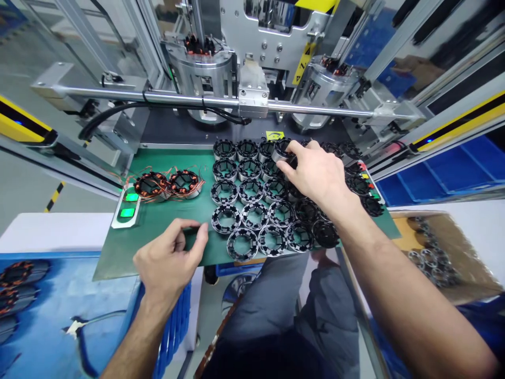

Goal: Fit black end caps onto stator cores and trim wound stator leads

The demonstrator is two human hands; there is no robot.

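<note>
Rows of black and silver ring-shaped cores (251, 190) stand close together on a green mat (165, 231). Over the back rows, my right hand (315, 168) has its thumb and fingers around one ring core (281, 150), which is tilted and raised a little over its neighbours. My left hand (173, 252) hovers at the mat's front edge, left of the rings, with thumb and forefinger curved toward each other and a gap between them; nothing shows in it. Two cores wound with copper wire (184, 182) sit at the mat's left, loose wires sticking out.
Behind the mat stands a machine with two metal cylinders (203, 73) and a horizontal bar (158, 97) across its front. A green-lit button panel (127, 206) is at the left. Blue tray (79, 273) lies lower left; a cardboard box (465, 247) with rings is at right.
</note>
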